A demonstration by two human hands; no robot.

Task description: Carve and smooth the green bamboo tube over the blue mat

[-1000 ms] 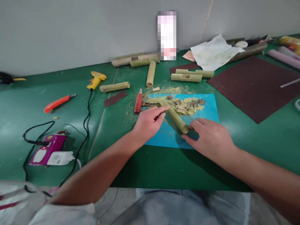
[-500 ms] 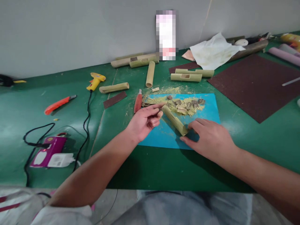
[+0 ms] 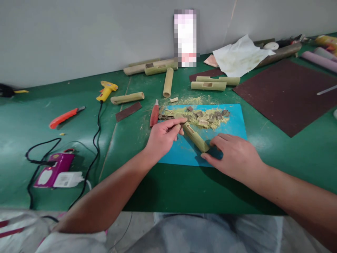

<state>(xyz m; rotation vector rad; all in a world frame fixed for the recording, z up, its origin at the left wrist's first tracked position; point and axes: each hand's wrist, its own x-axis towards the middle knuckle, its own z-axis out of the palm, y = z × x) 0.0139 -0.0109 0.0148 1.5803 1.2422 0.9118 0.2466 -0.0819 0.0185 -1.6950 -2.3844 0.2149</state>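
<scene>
A short bamboo tube [image 3: 198,140] with a notch cut in its upper side slants over a blue sheet [image 3: 181,154]. My right hand [image 3: 233,149] grips its near end between thumb and fingers. At the far end, my left hand [image 3: 165,135] is closed in a pinch on a small dark brown piece [image 3: 183,124], close to the notch. Most of that piece is hidden by the fingers. Behind the tube, a heap of pale green shavings [image 3: 210,121] with dark and light chips lies on the sheet. A red-handled knife [image 3: 154,114] rests at the sheet's left edge.
More bamboo tubes [image 3: 168,82] lie at the back. Left are a yellow glue gun [image 3: 106,90] with its cord, an orange cutter [image 3: 64,118] and a purple power box [image 3: 56,168]. A large dark brown sheet [image 3: 286,96] and a white cloth [image 3: 240,56] lie right.
My left thumb and fingers have closed together on the small dark piece and moved slightly towards the tube's far end. The right hand keeps its grip on the tube.
</scene>
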